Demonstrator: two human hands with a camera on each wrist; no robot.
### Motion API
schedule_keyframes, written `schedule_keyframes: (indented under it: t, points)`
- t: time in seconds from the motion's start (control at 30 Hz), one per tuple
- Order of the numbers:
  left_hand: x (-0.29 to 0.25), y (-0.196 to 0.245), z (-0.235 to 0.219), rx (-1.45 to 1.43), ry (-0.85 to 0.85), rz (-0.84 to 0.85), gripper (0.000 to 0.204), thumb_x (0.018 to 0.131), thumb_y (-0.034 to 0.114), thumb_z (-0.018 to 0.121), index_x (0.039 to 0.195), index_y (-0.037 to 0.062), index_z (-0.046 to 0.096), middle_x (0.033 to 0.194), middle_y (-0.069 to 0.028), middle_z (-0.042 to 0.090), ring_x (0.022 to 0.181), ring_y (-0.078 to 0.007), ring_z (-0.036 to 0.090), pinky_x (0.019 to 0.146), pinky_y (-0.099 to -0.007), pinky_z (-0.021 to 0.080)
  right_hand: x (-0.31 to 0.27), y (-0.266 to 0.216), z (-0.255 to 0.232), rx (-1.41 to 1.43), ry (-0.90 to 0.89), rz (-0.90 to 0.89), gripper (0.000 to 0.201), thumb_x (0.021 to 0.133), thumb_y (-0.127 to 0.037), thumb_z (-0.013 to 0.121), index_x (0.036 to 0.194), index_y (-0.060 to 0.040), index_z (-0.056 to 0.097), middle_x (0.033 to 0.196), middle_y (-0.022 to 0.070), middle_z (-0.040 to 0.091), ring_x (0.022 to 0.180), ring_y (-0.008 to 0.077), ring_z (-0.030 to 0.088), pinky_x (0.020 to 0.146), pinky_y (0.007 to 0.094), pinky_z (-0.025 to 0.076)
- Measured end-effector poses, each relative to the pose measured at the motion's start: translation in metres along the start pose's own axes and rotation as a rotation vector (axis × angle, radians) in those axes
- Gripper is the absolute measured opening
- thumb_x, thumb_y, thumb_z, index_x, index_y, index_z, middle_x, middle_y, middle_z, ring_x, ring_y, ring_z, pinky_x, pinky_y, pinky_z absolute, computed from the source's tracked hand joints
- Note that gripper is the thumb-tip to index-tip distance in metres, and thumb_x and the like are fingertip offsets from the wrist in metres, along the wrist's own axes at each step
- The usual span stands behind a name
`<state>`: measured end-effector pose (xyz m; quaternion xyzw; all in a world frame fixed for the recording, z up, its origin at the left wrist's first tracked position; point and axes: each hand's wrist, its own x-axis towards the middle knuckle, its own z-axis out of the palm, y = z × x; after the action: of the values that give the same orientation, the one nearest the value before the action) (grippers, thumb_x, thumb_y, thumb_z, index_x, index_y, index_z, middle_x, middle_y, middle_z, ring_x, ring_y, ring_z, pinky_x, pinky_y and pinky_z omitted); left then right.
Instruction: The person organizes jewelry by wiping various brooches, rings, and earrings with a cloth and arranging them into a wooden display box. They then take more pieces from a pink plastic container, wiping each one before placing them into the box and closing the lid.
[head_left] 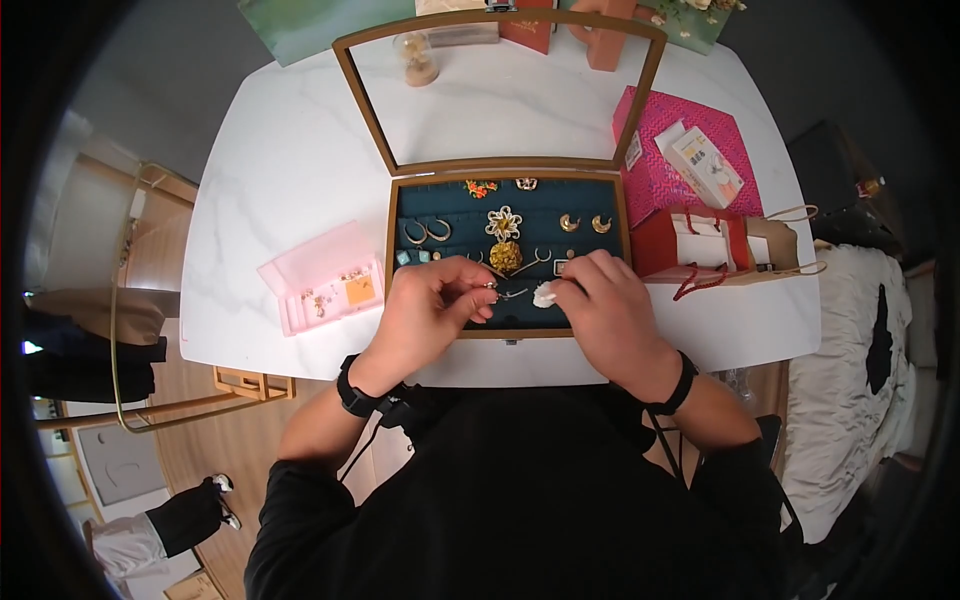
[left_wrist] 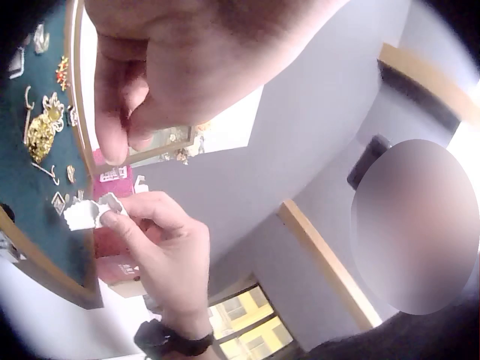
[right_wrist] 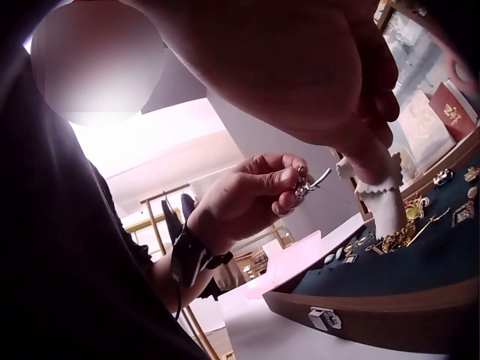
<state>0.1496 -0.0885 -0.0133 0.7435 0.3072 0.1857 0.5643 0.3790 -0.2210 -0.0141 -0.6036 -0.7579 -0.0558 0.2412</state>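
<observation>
Over the front of a wooden jewelry case [head_left: 625, 215], the left hand [head_left: 425, 305] pinches a small silver jewelry piece [head_left: 512, 294] between thumb and fingers; in the right wrist view this piece [right_wrist: 304, 187] has a curved silver bar. The right hand [head_left: 615, 310] pinches a crumpled white piece [head_left: 545, 295], which the left wrist view shows with ragged edges [left_wrist: 82, 215]. The two hands are apart. Below them on dark green lining lie a yellow flower-like piece [head_left: 505, 256], a pearly flower brooch [head_left: 504, 223], hoops [head_left: 438, 230] and gold earrings [head_left: 601, 224].
The case's glass lid [head_left: 400, 130] stands raised behind. At the left lies an open pink box [head_left: 290, 320] with small jewelry. A red paper bag [head_left: 660, 245], a pink package [head_left: 735, 130] and a white box [head_left: 703, 165] are at the right. Another person [head_left: 180, 525] is at lower left.
</observation>
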Motion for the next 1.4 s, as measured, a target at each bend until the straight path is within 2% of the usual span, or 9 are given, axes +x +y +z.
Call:
schedule_keyframes:
  t: [0.07,0.27,0.43,0.63,0.83,0.93,1.03,1.13,1.4]
  points:
    - [0.003,-0.010,-0.005,-0.294,0.003,-0.062,0.010,0.104,-0.004,0.073,0.113,-0.0054,0.070,0.097,-0.0094,0.077,0.086,-0.0159,0.078,0.078,-0.0289,0.064,-0.007,0.004,-0.001,0.086,0.012,0.052,0.014,0.087,-0.001,0.076,0.101,-0.0024,0.074,0.101,0.0088,0.064,0.095,0.0286,0.065,0.081,0.0396,0.055]
    - [0.010,-0.028,0.001,-0.365,-0.002,-0.051,0.012,0.104,-0.004,0.071,0.116,-0.0035,0.068,0.105,-0.0105,0.077,0.090,-0.0195,0.079,0.080,-0.0303,0.065,-0.004,0.004,0.006,0.279,0.030,0.153,0.015,0.091,0.000,0.080,0.104,0.0014,0.074,0.105,0.0116,0.069,0.095,0.0333,0.069,0.081,0.0402,0.058]
    - [0.015,-0.016,0.008,-0.641,-0.015,-0.147,0.016,0.107,0.001,0.070,0.122,-0.0021,0.068,0.110,-0.0122,0.077,0.100,-0.0245,0.081,0.086,-0.0320,0.067,-0.002,0.002,0.017,0.890,0.039,0.543,0.014,0.100,0.002,0.067,0.114,-0.0001,0.070,0.096,0.0125,0.070,0.080,0.0256,0.070,0.073,0.0367,0.056]
    - [0.018,-0.020,0.022,-0.878,-0.037,-0.204,0.014,0.107,0.003,0.070,0.121,-0.0007,0.070,0.114,-0.0153,0.078,0.106,-0.0246,0.080,0.090,-0.0329,0.067,0.004,0.001,0.016,0.965,0.027,0.527,0.009,0.101,-0.002,0.071,0.110,0.0004,0.073,0.099,0.0105,0.073,0.084,0.0152,0.072,0.072,0.0293,0.055]
    - [0.018,-0.018,0.038,-0.635,-0.020,-0.110,0.012,0.100,0.000,0.079,0.111,-0.0009,0.074,0.107,-0.0136,0.081,0.099,-0.0193,0.079,0.086,-0.0308,0.064,0.007,0.002,0.023,0.966,0.115,0.534,0.017,0.097,-0.006,0.082,0.112,0.0000,0.077,0.096,0.0073,0.073,0.084,0.0143,0.070,0.074,0.0288,0.053]
    - [0.014,0.001,0.040,0.161,0.235,0.383,0.013,0.089,-0.007,0.084,0.099,-0.0031,0.077,0.109,-0.0145,0.081,0.098,-0.0240,0.079,0.087,-0.0333,0.063,0.001,0.003,0.029,1.015,0.134,0.455,0.019,0.096,0.001,0.080,0.115,0.0021,0.076,0.102,0.0055,0.071,0.087,0.0096,0.067,0.072,0.0257,0.053]
    - [0.011,0.009,0.042,0.253,0.287,0.547,0.014,0.087,-0.008,0.084,0.098,-0.0016,0.078,0.110,-0.0156,0.081,0.099,-0.0274,0.080,0.086,-0.0338,0.063,-0.004,-0.005,0.025,1.046,0.231,0.513,0.022,0.092,-0.001,0.084,0.113,-0.0001,0.078,0.099,0.0087,0.076,0.086,0.0164,0.073,0.075,0.0299,0.055]
    - [0.009,0.014,0.039,0.271,0.273,0.588,0.014,0.087,-0.009,0.083,0.098,-0.0019,0.078,0.111,-0.0151,0.080,0.099,-0.0274,0.079,0.084,-0.0340,0.064,-0.008,-0.005,0.021,0.812,0.435,0.235,0.030,0.086,0.008,0.085,0.114,-0.0012,0.079,0.105,0.0116,0.078,0.089,0.0218,0.077,0.078,0.0323,0.061]
    - [0.005,0.026,0.032,0.385,0.256,0.776,0.017,0.084,-0.009,0.085,0.098,-0.0043,0.078,0.114,-0.0161,0.079,0.101,-0.0290,0.079,0.086,-0.0348,0.064,-0.010,-0.012,0.009,0.607,0.480,0.072,0.030,0.085,0.009,0.087,0.111,0.0014,0.076,0.101,0.0147,0.078,0.084,0.0249,0.077,0.072,0.0328,0.061]
